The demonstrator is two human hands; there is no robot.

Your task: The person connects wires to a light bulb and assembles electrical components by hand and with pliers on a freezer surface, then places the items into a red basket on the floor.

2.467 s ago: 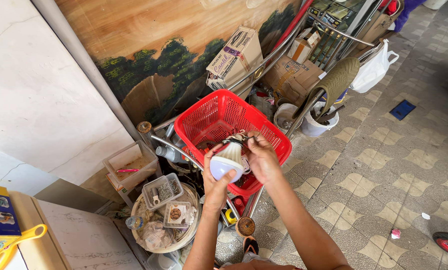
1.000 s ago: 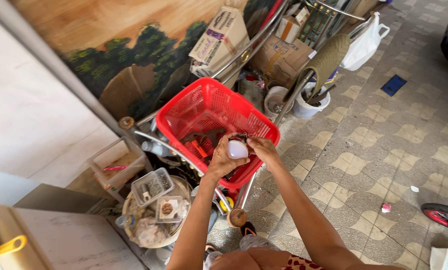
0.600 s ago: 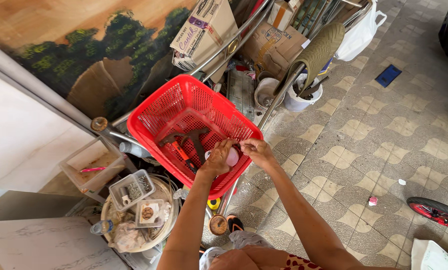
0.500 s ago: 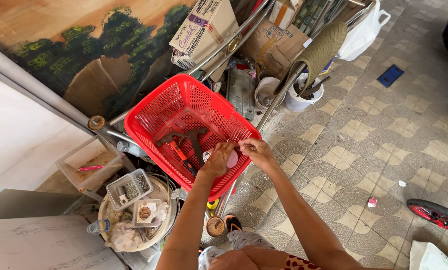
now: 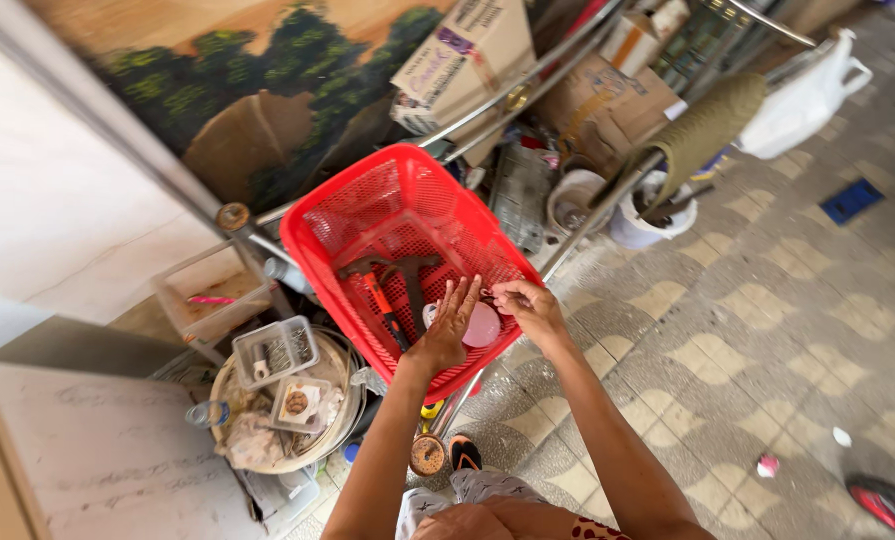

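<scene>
Patterned floor tiles (image 5: 767,330) are running out to the right of a cluttered corner, where a red mesh basket (image 5: 337,215) is sitting tilted among metal poles and boxes beneath a painted landscape panel (image 5: 257,90). Starting at the fingers: those of the left hand (image 5: 447,325) are lying extended and slightly spread, resting flat against a pale pink rounded object (image 5: 485,325) just inside the basket's near right edge; they are pressing or steadying it rather than wrapping it. The right hand (image 5: 529,308) is sitting curled at that same edge, its fingertips pinched together beside the pink object; whether they are gripping a small item or only the object's rim cannot be determined. Deeper in the basket, towards its middle, hammers (image 5: 392,285) with dark heads and an orange handle are lying loose. Outside the basket's near left corner, a round metal basin (image 5: 342,420) is holding small trays and oddments. Judged from this, the pink object is being settled into the basket, and the step is appearing near complete; the next move is calling for the fingers to lift clear without dragging it over the edge.
</scene>
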